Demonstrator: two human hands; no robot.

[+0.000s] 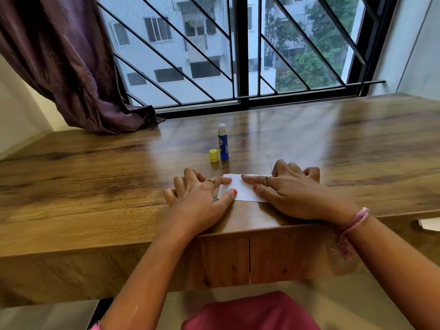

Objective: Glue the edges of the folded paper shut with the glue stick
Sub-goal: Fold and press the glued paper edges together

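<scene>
Pink cloth [250, 313] at bottom of view, in the person's lap; forearms reach up over the near edge of the wooden desk [95, 186]. Pink thread band [354, 220] on right wrist.

Folded paper [242, 188], small and white, lies flat near the desk's front edge, between both hands. Glue stick [223, 144] stands upright just beyond it, uncapped, white tip exposed; yellow cap [213, 155] beside it on the left. Neither is touched.

Step in hand, by my reading: pressing the flap down to set the seam. Best done with firm, even pressure run along the glued edge, paper held square so the layers don't slide while tacky.

Left hand [202, 196]: forefinger and thumb out straight, tips pressing the paper's left end; other fingers loosely bent, holding nothing. Right hand [292, 191]: forefinger and thumb extended flat on the right part of the paper, remaining fingers curled on the desk. Nothing gripped.
</scene>
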